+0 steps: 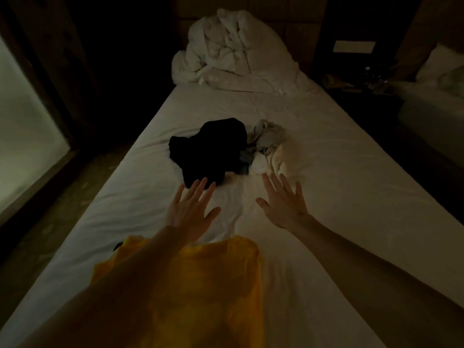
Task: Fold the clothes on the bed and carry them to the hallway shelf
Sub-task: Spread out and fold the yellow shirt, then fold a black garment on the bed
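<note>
Yellow garment (190,292): lying at the near end of the bed (339,197), partly under the left forearm; whether it is folded or only laid flat is hard to tell in this light.
Left hand (190,209): reaching forward over the sheet, grip spread with fingers straight, holding nothing; fingertips are nearing the black garment (211,151).
Right hand (283,204): hovering alongside, grip spread too, holding nothing, just short of the pale clothes (268,149).
Clothes pile: sitting mid-bed, black piece toward the left edge, pale pieces touching it on the right.
Duvet (233,51): lying bunched at the head end.
Risk: dim light is hiding seams and sleeves, so folds may go crooked; tangled pieces may drag together.
Writing: none readable.
</note>
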The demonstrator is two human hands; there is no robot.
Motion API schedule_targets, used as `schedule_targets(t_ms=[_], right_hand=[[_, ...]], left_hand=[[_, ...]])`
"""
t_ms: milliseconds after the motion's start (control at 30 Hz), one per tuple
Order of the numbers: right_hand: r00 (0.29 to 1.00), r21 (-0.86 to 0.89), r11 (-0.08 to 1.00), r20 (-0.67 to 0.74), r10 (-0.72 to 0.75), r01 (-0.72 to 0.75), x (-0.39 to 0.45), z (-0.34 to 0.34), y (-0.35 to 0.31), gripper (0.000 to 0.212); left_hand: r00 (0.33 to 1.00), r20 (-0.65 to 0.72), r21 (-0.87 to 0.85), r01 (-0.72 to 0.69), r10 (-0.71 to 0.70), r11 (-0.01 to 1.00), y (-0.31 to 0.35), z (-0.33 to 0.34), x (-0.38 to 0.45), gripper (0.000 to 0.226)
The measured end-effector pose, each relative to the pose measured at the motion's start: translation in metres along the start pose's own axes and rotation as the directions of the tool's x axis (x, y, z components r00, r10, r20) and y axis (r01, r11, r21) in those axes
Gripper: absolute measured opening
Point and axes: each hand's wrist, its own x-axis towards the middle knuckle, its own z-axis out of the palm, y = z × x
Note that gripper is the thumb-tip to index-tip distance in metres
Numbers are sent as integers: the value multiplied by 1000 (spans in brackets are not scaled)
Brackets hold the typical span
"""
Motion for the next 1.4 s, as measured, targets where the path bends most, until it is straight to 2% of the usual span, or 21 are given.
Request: schedule_targets(t_ms=[100,200,367,433,533,667,733,767,800,867,933,967,1000,1067,1133,1167,1233,1400], right_hand=[[1000,4,1000,4,-21,21,40,8,-2,71],[998,-2,998,12,-68,68,78,22,-7,72],[986,74,983,-29,-164,166,133,50,-20,72],[981,99,976,-38,-191,194,148,63,-26,75],[978,148,967,-29,-208,210,162,78,-33,76],[980,326,925,-39,-195,197,164,78,-40,81],[987,482,863,-31,-158,154,162,73,-44,91],[989,585,799,-41,-144,140,160,67,-46,93],[990,683,718,-60,-131,136,156,58,-50,89],[987,802,576,-117,-111,160,145,37,-52,54],[979,825,527,-180,-92,201,127,11,-47,14],[976,835,508,-201,-81,213,116,-2,-42,3],[976,835,507,-211,-62,213,102,-14,-35,7],[975,826,525,-218,-36,204,78,-34,-17,12],[981,845,508,-193,4,165,52,-57,-1,13],[985,861,491,-171,29,135,38,-69,7,20],[984,861,493,-171,48,126,9,-93,22,35],[979,810,556,-200,-37,186,-69,-158,52,32]], left_hand=[[999,33,-38,34,-33,999,-4,18,34,70],[997,25,-51,72,-71,996,-10,38,67,72],[974,26,-122,225,-223,967,-27,79,116,74],[967,14,-195,253,-255,948,-34,90,131,58],[961,-85,-322,224,-263,920,-43,98,145,27],[937,-170,-655,125,-307,745,-42,88,148,22],[928,-200,-769,50,-315,637,-35,75,144,19],[925,-199,-818,25,-323,575,-29,67,141,18],[928,-188,-857,5,-322,515,-23,58,137,18],[949,-153,-896,-16,-275,444,-5,36,126,21],[966,-173,-878,-63,-193,475,12,15,112,26],[970,-194,-852,-91,-149,516,19,3,104,28],[971,-212,-817,-116,-107,564,24,-6,96,27],[987,-158,-762,-100,-35,640,31,-22,77,15],[996,-89,-706,-66,4,705,37,-34,56,36],[998,-69,-684,-55,11,727,41,-39,47,39],[999,-37,-679,-49,33,732,49,-56,28,26],[996,16,-654,-54,85,755,81,-108,-6,48]])
